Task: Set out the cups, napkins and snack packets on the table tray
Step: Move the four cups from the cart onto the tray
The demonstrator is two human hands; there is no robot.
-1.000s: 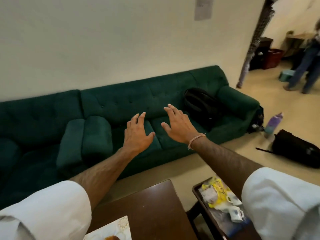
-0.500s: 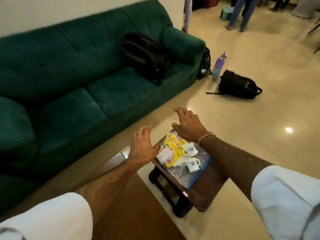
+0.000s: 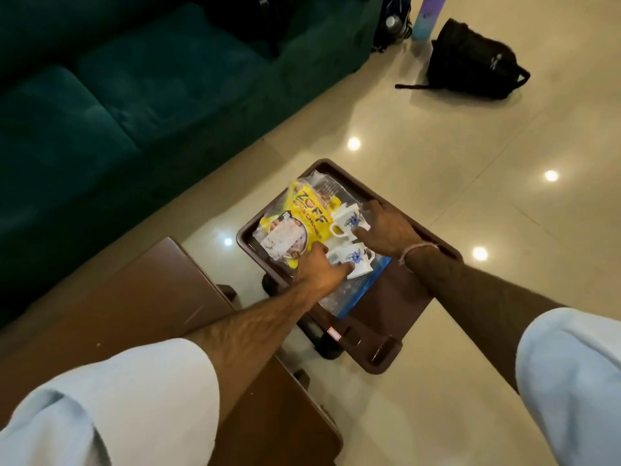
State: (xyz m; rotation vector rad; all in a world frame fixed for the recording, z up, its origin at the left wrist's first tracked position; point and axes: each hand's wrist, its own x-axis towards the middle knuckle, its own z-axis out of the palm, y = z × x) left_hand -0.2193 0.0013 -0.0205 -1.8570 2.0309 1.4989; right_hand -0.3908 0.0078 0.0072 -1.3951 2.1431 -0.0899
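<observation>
A dark brown tray (image 3: 396, 304) rests on a low stand on the floor. On it lie a yellow snack packet (image 3: 311, 215), a clear plastic bag with a blue edge (image 3: 361, 292) and two white cups with blue flowers. My left hand (image 3: 319, 269) lies with fingers spread, fingertips on the packet's near edge and thumb on the near cup (image 3: 358, 258). My right hand (image 3: 386, 230) reaches in from the right, its thumb and forefinger against the far cup (image 3: 346, 220). Both cups stand on the tray. No napkins are visible.
A brown wooden table (image 3: 151, 297) stands at lower left, touching the tray stand. A green sofa (image 3: 134, 95) fills the upper left. A black backpack (image 3: 473, 62) and a purple bottle (image 3: 425, 15) sit on the tiled floor beyond.
The view has swung down from the sofa to the tray. Both hands have dropped from the air onto the cups and the packet.
</observation>
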